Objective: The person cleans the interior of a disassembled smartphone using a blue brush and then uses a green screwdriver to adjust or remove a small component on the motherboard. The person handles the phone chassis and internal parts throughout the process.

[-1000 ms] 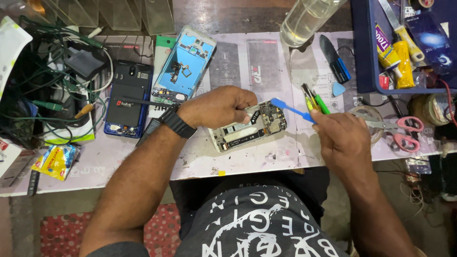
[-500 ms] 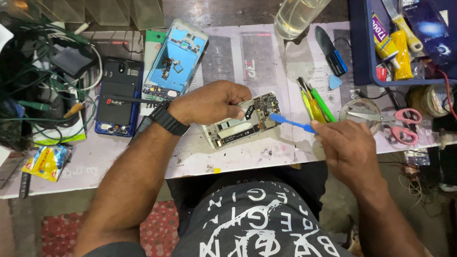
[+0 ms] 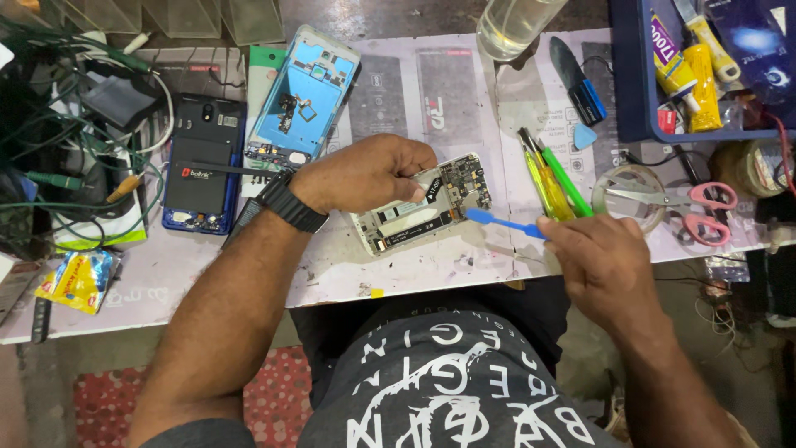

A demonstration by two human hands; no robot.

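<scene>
Right now an opened phone [image 3: 421, 203], its back cover off and its circuit board showing, is lying tilted on the white bench mat [image 3: 398, 265] near the front edge. The left hand [image 3: 361, 174] is resting over its upper left part, fingers curled down and pressing it flat to the mat. The right hand [image 3: 601, 265] is pinching a slim blue plastic pry tool [image 3: 504, 222], whose tip is touching the phone's lower right corner beside the board. The phone looks light, stiff and flat, but its bare board and thin connectors are probably fragile, so it is best taken by the long outer edges of the frame, away from the exposed parts. Just to the right, yellow and green screwdrivers [image 3: 549, 170] are lying beside the tool, with pink-handled scissors [image 3: 676, 199] and a roll of clear tape [image 3: 630, 195] further on. Behind the phone a light blue phone frame [image 3: 307, 91] is lying next to a dark blue phone [image 3: 203, 162]. A blue tray [image 3: 630, 83] of glue tubes is sitting at the far right, tangled cables [image 3: 58, 124] at the far left.
</scene>
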